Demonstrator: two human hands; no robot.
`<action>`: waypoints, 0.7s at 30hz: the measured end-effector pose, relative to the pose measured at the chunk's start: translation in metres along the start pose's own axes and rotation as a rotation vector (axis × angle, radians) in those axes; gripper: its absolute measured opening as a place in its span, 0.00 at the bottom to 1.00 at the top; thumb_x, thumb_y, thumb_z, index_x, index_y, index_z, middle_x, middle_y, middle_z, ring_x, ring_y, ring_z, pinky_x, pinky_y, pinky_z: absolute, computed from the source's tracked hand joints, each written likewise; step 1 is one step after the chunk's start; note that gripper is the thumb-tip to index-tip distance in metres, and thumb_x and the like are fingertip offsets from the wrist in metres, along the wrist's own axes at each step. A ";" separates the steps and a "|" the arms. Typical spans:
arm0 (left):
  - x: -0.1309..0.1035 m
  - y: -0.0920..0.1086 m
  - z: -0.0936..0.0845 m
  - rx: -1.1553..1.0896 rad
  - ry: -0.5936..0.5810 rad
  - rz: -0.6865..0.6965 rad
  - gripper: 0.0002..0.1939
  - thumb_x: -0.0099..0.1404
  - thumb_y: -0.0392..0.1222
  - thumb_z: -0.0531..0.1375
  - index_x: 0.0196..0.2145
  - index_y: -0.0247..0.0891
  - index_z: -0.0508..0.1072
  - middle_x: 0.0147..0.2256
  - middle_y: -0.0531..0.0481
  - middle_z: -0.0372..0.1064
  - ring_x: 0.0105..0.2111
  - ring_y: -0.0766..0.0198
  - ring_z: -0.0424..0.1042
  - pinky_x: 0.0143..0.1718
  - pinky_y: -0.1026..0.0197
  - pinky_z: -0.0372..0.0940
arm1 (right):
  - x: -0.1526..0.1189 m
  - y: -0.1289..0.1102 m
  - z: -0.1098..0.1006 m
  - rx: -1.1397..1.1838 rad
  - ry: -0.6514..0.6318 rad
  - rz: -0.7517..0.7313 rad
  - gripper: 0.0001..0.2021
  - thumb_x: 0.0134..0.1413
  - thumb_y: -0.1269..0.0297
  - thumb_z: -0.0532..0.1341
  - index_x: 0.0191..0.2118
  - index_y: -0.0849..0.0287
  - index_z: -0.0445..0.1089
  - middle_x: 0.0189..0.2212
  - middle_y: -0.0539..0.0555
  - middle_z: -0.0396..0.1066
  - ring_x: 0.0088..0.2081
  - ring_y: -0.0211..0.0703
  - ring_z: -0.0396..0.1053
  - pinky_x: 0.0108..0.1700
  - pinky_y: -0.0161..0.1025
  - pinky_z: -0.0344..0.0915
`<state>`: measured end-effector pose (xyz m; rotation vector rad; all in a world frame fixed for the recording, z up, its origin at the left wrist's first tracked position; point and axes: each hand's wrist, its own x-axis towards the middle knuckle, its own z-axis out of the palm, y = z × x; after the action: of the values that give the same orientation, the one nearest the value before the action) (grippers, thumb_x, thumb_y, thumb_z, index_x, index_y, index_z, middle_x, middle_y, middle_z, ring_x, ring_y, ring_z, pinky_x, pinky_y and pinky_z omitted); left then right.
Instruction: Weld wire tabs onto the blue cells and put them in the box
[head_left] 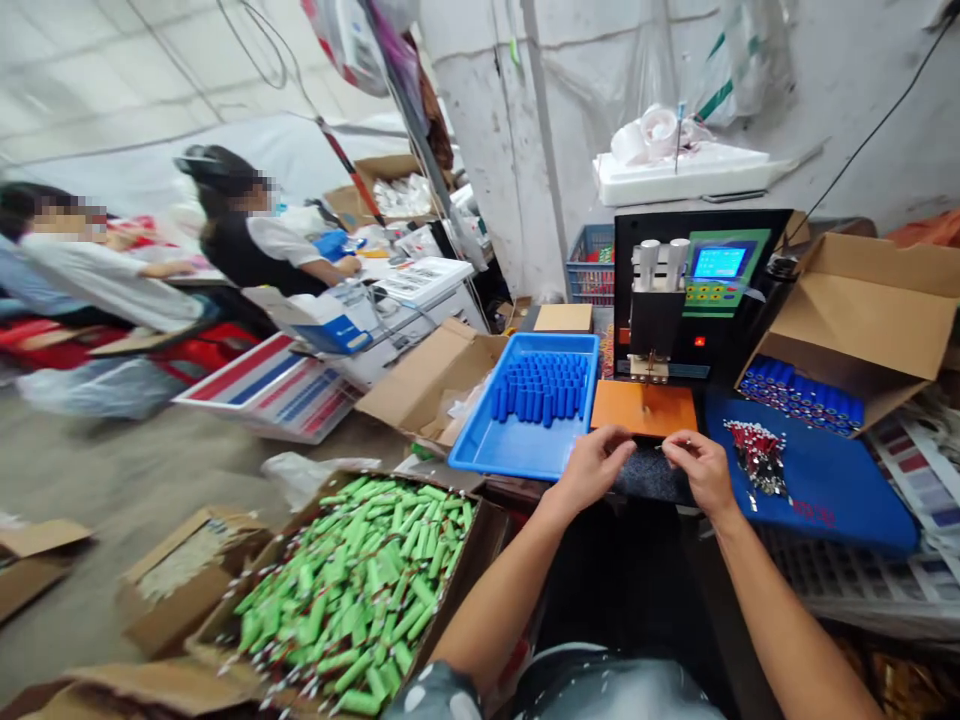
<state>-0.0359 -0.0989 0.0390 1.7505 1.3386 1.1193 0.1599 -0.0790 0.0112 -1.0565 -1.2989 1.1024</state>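
My left hand (592, 466) hovers at the front left of an orange plate (679, 402), its fingers curved and slightly apart from the thumb; nothing shows between them. Across from it, my right hand (702, 466) is closed in a pinch, with a small pale tip showing at the fingertips, too small to name. Both hands are in front of a black spot-welding machine (626, 270) with a lit blue screen (720, 263). Left of the plate, a blue tray (517, 455) holds rows of upright blue battery cells (544, 385).
Red and black wire leads (757, 458) lie on a blue mat (847, 490) at right. Behind, a cardboard box (870, 320) holds blue cells. A box of green-wrapped batteries (360, 580) stands low left. Two people (251, 240) sit at tables further left.
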 end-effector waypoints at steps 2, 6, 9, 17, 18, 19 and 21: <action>0.006 -0.014 -0.024 0.234 0.167 -0.116 0.10 0.66 0.45 0.57 0.39 0.37 0.73 0.35 0.45 0.75 0.36 0.58 0.74 0.38 0.59 0.65 | 0.003 0.006 -0.003 0.044 0.078 -0.021 0.05 0.45 0.61 0.67 0.27 0.55 0.74 0.20 0.49 0.67 0.22 0.38 0.62 0.26 0.37 0.59; 0.025 -0.046 -0.065 0.851 0.207 -0.445 0.16 0.66 0.49 0.56 0.44 0.34 0.72 0.39 0.34 0.75 0.42 0.47 0.75 0.41 0.52 0.65 | 0.007 0.015 -0.006 0.084 0.176 -0.058 0.05 0.45 0.61 0.67 0.27 0.55 0.73 0.21 0.49 0.68 0.22 0.38 0.62 0.26 0.37 0.60; 0.038 -0.061 -0.073 1.022 0.090 -0.566 0.21 0.66 0.51 0.56 0.44 0.30 0.73 0.42 0.28 0.74 0.45 0.42 0.74 0.42 0.50 0.65 | 0.007 0.018 -0.005 0.081 0.194 -0.057 0.06 0.44 0.60 0.67 0.26 0.55 0.73 0.21 0.49 0.68 0.22 0.38 0.62 0.26 0.37 0.60; 0.048 -0.070 -0.063 1.096 0.036 -0.601 0.19 0.64 0.47 0.55 0.44 0.29 0.74 0.43 0.29 0.74 0.45 0.44 0.74 0.42 0.52 0.66 | 0.003 0.024 -0.011 0.084 0.190 -0.041 0.07 0.44 0.60 0.67 0.26 0.58 0.72 0.20 0.49 0.67 0.21 0.37 0.62 0.25 0.36 0.58; 0.046 -0.068 -0.063 1.096 0.043 -0.598 0.18 0.64 0.45 0.54 0.44 0.29 0.73 0.43 0.29 0.74 0.45 0.44 0.74 0.42 0.52 0.66 | 0.002 0.025 -0.013 0.091 0.190 -0.042 0.08 0.44 0.60 0.67 0.26 0.58 0.73 0.20 0.49 0.67 0.21 0.37 0.62 0.25 0.35 0.58; 0.044 -0.067 -0.064 1.093 0.057 -0.587 0.18 0.64 0.45 0.54 0.44 0.29 0.73 0.42 0.30 0.74 0.44 0.43 0.74 0.41 0.52 0.66 | 0.002 0.027 -0.015 0.096 0.191 -0.042 0.08 0.44 0.60 0.67 0.26 0.58 0.73 0.20 0.48 0.67 0.21 0.36 0.62 0.25 0.35 0.58; 0.037 -0.061 -0.066 1.068 0.112 -0.528 0.17 0.64 0.45 0.53 0.43 0.31 0.72 0.40 0.32 0.75 0.42 0.44 0.75 0.40 0.52 0.66 | 0.000 0.030 -0.020 0.103 0.194 -0.038 0.08 0.44 0.60 0.67 0.27 0.59 0.73 0.20 0.48 0.67 0.21 0.36 0.62 0.26 0.35 0.58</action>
<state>-0.1167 -0.0468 0.0220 1.7684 2.5557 0.1551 0.1792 -0.0734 -0.0183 -1.0308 -1.0934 1.0011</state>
